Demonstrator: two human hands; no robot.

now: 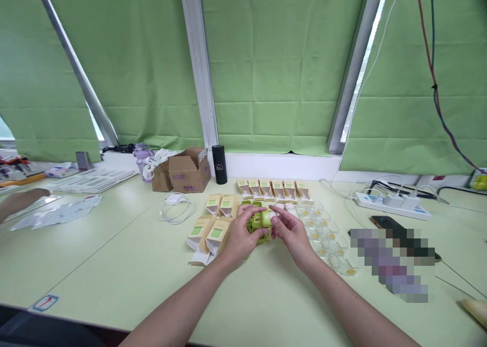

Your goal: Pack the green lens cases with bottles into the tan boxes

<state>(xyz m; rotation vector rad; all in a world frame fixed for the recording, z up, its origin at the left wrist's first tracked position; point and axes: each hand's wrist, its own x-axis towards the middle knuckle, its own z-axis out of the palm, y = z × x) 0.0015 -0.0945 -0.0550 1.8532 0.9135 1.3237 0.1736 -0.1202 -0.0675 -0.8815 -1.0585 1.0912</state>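
Observation:
My left hand [242, 235] is closed around a small yellow-green jar-like container [258, 219], tilted on its side with its pale end to the right. The fingertips of my right hand [293, 235] are bent in at that end, gripping it; anything small between them is hidden. More green pieces [256, 204] lie behind and under the hands, partly covered. Left of them stand open kraft paper boxes [216, 234] with green labels. On the right lie several clear plastic pieces [332, 236] with yellow centres. Small white caps [289, 207] sit just behind my right hand.
More kraft boxes [272, 189] line the back. A white charger [174, 199], cardboard box [190, 172] and black bottle [219, 164] stand back left. A power strip [391, 205] and phone [403, 235] lie right. Another person's arm [23, 202] reaches in at far left.

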